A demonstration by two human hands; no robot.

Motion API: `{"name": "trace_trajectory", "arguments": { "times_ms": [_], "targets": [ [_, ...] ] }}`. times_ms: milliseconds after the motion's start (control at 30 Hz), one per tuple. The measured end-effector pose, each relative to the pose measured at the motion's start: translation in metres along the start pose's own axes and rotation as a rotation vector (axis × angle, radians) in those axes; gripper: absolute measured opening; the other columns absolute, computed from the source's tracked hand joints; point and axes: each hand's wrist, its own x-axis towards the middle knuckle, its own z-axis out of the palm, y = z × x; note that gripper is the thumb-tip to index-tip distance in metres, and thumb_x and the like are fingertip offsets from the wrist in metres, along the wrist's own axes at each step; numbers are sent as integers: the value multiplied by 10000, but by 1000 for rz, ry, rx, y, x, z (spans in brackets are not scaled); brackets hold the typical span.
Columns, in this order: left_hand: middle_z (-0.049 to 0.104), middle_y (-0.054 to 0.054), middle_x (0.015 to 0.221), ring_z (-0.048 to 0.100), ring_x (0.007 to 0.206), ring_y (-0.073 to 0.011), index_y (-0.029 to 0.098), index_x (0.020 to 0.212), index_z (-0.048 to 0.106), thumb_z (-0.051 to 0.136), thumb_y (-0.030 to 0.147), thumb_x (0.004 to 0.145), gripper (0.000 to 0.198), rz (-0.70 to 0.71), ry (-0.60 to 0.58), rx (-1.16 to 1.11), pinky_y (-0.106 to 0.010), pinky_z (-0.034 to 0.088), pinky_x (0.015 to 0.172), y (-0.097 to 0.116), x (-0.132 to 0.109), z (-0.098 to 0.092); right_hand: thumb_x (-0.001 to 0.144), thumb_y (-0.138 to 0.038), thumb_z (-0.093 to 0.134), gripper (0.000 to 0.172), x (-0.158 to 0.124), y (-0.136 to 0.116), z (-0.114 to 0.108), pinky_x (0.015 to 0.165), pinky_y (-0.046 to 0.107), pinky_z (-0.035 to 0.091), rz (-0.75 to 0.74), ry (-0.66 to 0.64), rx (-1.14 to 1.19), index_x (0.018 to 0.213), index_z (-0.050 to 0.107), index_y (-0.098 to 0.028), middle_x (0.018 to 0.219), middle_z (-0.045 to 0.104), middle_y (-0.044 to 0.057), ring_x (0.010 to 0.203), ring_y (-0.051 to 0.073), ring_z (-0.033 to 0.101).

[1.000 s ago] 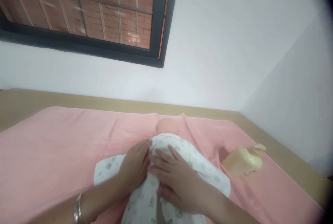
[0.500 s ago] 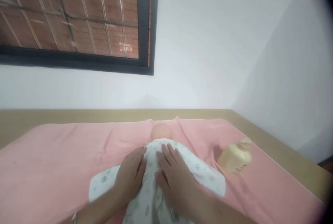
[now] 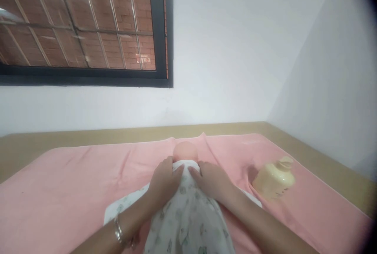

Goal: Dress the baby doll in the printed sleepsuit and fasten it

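Note:
A white patterned garment (image 3: 188, 214) with long sleeves lies over a doll, whose round head (image 3: 185, 151) shows past the collar. My left hand (image 3: 166, 178) is at the collar's left side, its thumb on the cloth and its fingers curled round the edge. On the other side, my right hand (image 3: 210, 178) grips the collar in the same way, thumb on the cloth near the middle. The sleeves spread out under my forearms. The doll's body is hidden by the cloth.
A pink cloth (image 3: 88, 183) covers most of the wooden surface (image 3: 141, 133). A pale yellow bottle (image 3: 273, 179) lies on it at the right. Beyond are a white wall (image 3: 224, 49) and a dark-framed window (image 3: 88, 74).
Both hands have moved up from the garment's chest to the collar and closed on it. My right hand has shifted right. The view has moved slightly.

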Motion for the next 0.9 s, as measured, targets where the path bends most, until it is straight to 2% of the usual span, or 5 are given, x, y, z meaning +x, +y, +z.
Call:
{"name": "trace_trajectory", "arguments": {
  "times_ms": [300,400,500,700,900],
  "targets": [
    [537,-37,674,484,682,-187,195,631,459,340,394,884,343,128,101,219,-299,342,626,1,-9,5,926,-457,250,460,-6,-5,0,592,278,288,-68,21,-79,775,590,-186,783,622,71,717,183,539],
    [603,-39,735,528,686,-183,191,705,539,321,427,893,372,40,-74,44,-286,353,614,1,-6,0,927,-525,190,554,-4,-1,0,578,267,298,-21,-130,38,773,599,-185,764,629,66,680,172,544],
    [634,-44,729,551,665,-185,194,719,586,241,437,917,466,35,-240,-25,-289,354,611,3,-7,-4,920,-527,235,504,-5,0,1,607,272,303,-72,-7,-14,805,589,-186,812,631,70,752,190,548],
    [606,-48,773,534,757,-195,189,713,538,364,407,876,323,174,-10,80,-295,367,670,11,-16,0,929,-557,103,646,-4,-4,-10,588,264,309,-72,-207,57,754,599,-182,743,630,73,677,176,558],
    [589,-35,659,522,609,-165,191,665,544,279,425,906,428,74,-193,87,-270,328,568,2,-7,2,938,-522,147,568,-19,-15,-15,619,275,311,-173,4,-40,813,585,-182,799,625,76,735,184,540]
  ]
}}
